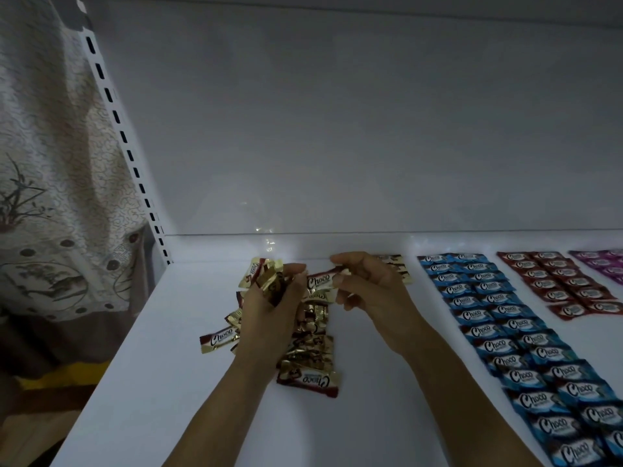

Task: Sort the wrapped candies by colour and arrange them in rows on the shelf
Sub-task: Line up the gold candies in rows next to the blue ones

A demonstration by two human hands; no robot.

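Far left there's a patterned curtain (50, 197) hanging beside the slotted upright (124, 139) at the end of the white shelf (151, 365). The loose heap of gold candies (303, 352) sits on the shelf left of centre, with a few strays off its left edge. Your left grip (269, 308) is right over it, fingers curled round a bunch of those gold wrappers. Between your hands is a single candy (322, 281), gold and brown with "Choco" on it. Your right grip (367, 284) pinches its right end, and your left thumb looks like it's touching the other end. Just behind the right grip, near the back wall, a short gold row (399, 264) peeks out, mostly hidden. Further right you've got blue candies (505, 332) in two long columns running front to back, then red candies (566, 281) in two shorter columns, then purple candies (603, 262) cut off at the frame edge.
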